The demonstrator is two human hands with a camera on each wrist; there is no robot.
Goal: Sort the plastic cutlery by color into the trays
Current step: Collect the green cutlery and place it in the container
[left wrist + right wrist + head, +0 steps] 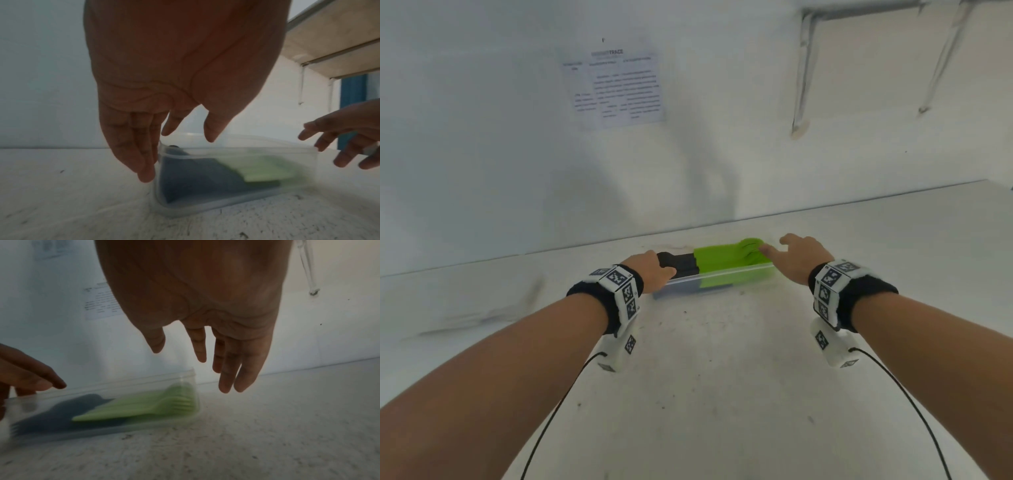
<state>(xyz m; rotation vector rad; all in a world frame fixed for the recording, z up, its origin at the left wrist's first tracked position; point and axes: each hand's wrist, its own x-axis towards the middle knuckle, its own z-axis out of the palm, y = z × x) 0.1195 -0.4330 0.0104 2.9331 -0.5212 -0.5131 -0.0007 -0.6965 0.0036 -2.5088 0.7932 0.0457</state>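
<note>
A clear plastic tray (722, 275) lies crosswise on the table near the wall. Inside it, black cutlery (681, 263) fills the left half and green cutlery (726, 260) the right, with green forks (176, 404) at the right end. My left hand (664, 265) is at the tray's left end, its straight fingers (144, 162) against the end wall (160, 178) and the thumb over the rim. Just above and beside the right end, my right hand (774, 245) hovers with fingers (230, 378) straight, touching nothing. The tray looks blurred in both wrist views.
The white, speckled table (722, 377) stretches toward me and to both sides. A white wall stands right behind the tray, with a printed sheet (616, 89) taped on it. A shelf bracket (804, 68) hangs high on the right.
</note>
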